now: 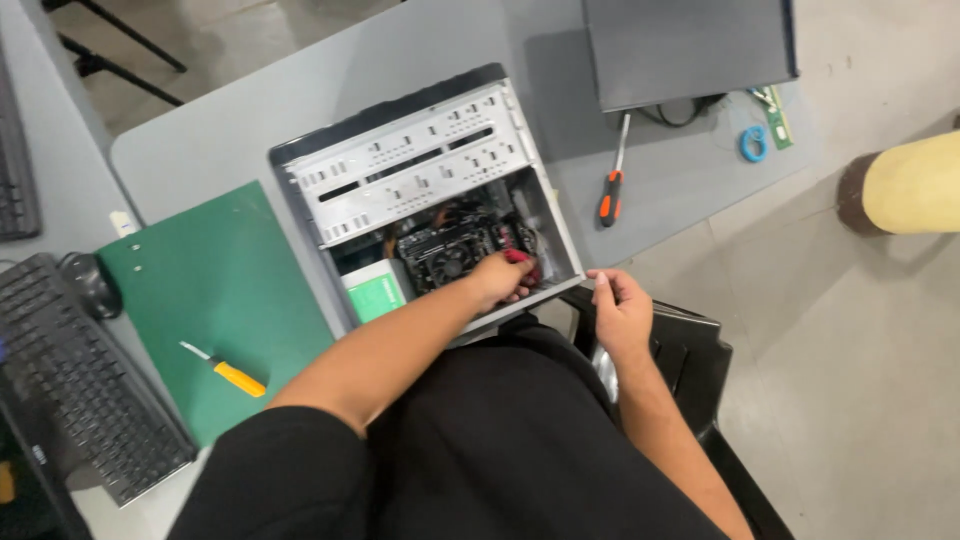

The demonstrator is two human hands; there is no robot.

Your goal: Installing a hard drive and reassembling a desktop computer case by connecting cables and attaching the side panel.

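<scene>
Grey tabletop [230, 130] fills the upper part of our view, with pale floor to the right. On it, near the front edge, lies the open grey metal computer case [425, 190], its dark circuit board [447, 252] exposed. Our left hand [503, 280] reaches inside at the lower right corner, fingers curled around a small red part [520, 258]; what that part is, we cannot make out. Our right hand [620, 310] hovers just outside the case's lower right edge, fingertips pinched narrowly together; whether they hold anything we cannot tell. Left of the case lies a green cutting mat [210, 290] with a yellow-handled tool [228, 372] on it, and beyond that a black keyboard [80, 380], cut off by the frame. An orange-and-black screwdriver [612, 185] rests right of the case in open space, below a dark flat panel [690, 45] cropped at the top.
</scene>
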